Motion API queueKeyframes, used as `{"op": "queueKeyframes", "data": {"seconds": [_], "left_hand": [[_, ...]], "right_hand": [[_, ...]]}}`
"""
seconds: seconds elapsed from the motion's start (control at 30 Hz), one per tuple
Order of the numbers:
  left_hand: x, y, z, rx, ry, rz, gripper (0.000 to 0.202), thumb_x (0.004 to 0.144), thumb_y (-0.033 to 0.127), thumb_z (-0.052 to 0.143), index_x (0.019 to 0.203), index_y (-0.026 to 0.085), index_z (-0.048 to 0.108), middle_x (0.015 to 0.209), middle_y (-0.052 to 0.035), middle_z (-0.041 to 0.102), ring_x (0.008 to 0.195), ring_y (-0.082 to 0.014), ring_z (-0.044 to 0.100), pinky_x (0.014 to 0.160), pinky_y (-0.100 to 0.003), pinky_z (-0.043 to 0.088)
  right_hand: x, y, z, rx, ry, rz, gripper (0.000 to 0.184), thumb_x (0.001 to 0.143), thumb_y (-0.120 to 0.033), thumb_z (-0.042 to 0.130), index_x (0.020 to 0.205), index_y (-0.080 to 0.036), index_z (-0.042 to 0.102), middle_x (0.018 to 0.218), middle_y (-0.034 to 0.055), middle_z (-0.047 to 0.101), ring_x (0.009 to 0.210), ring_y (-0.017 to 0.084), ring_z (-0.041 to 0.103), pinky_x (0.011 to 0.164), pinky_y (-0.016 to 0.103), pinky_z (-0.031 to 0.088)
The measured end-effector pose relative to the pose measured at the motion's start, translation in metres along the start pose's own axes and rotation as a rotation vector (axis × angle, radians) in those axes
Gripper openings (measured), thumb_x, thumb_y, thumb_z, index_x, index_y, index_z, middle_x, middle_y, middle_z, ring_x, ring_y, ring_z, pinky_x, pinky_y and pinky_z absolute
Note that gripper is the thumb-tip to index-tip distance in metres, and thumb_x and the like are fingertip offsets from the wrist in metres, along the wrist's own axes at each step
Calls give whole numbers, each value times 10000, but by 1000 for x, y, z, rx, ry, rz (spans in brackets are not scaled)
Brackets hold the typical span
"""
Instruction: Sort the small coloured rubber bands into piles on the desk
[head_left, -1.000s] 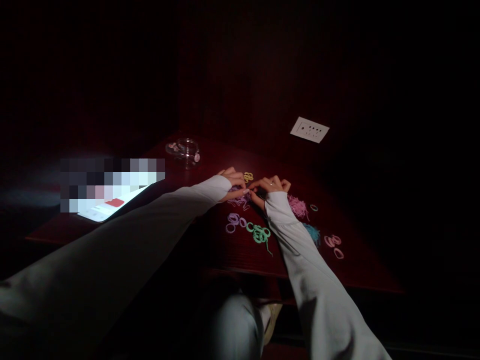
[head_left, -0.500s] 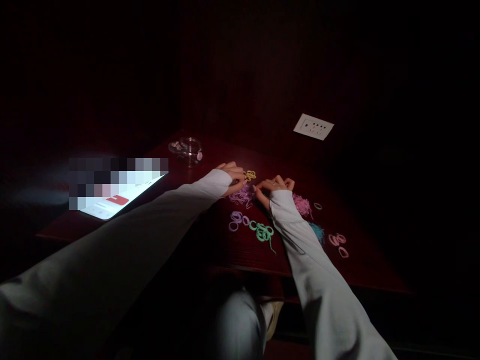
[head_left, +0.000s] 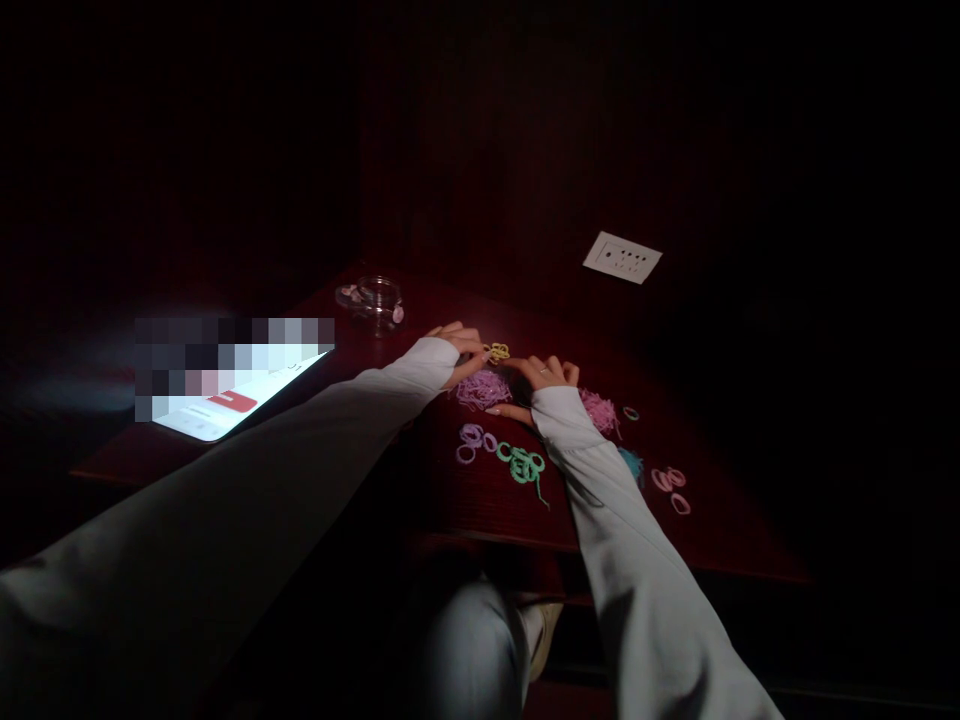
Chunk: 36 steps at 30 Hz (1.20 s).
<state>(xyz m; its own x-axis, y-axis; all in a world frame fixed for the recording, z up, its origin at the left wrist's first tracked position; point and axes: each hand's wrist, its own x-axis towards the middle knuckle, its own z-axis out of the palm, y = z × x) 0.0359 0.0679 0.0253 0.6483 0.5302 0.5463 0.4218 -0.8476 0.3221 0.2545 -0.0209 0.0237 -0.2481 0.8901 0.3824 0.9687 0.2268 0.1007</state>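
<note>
One purple strand pile (head_left: 484,388) between left hand (head_left: 461,348), fingers bent, cannot tell if pinching, and right hand (head_left: 547,375), thumb and forefinger parted. Likely light, soft, tangle-prone; best gathered from sides. Right of right fingers: one pink pile (head_left: 598,411), one blue pile (head_left: 631,465), at least three pink rings (head_left: 667,481).

Dark indoor room, exact kind unclear, 1 white socket panel (head_left: 622,258) on reddish wall (head_left: 487,220), wood-grained red table (head_left: 465,505)

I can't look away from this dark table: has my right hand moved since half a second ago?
Yes. Judged against the green rings, which stay put, your right hand has spread, its thumb moving toward those rings.
</note>
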Motion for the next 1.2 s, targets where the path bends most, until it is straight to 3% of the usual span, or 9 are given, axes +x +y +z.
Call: {"op": "queueKeyframes", "data": {"seconds": [0.27, 0.53, 0.9, 1.2], "left_hand": [[0, 2, -1, -52, -36, 6, 338, 1046, 414, 465, 1005, 222, 740, 1164, -66, 695, 1086, -230, 536, 970, -392, 399], [0, 1, 3, -89, -32, 44, 295, 1026, 407, 504, 1018, 239, 746, 1183, -51, 706, 1099, -233, 528, 992, -401, 397], [1, 0, 1, -104, -60, 48, 339, 1033, 457, 509, 1021, 228, 759, 1157, -66, 708, 1092, -226, 545, 992, -383, 394], [1, -2, -2, -98, -45, 17, 365, 1037, 478, 488, 1010, 217, 741, 1153, -71, 718, 1077, -225, 565, 998, -395, 401]], "right_hand": [[6, -16, -4, 137, 85, 74, 479, 974, -650, 560, 1302, -325, 688, 1153, 74, 737, 1064, 298, 558, 951, 418, 282], [4, -18, -11, 209, 130, 91, 415, 1055, -530, 465, 959, -290, 789, 908, 27, 761, 976, 245, 536, 957, 414, 234], [9, -14, 4, 189, 66, 58, 363, 1025, -561, 530, 1001, -324, 804, 912, 30, 767, 960, 255, 553, 935, 419, 244], [5, -17, -8, 169, 135, 92, 365, 1046, -482, 492, 898, -291, 765, 939, 8, 759, 1004, 245, 558, 941, 404, 214]]}}
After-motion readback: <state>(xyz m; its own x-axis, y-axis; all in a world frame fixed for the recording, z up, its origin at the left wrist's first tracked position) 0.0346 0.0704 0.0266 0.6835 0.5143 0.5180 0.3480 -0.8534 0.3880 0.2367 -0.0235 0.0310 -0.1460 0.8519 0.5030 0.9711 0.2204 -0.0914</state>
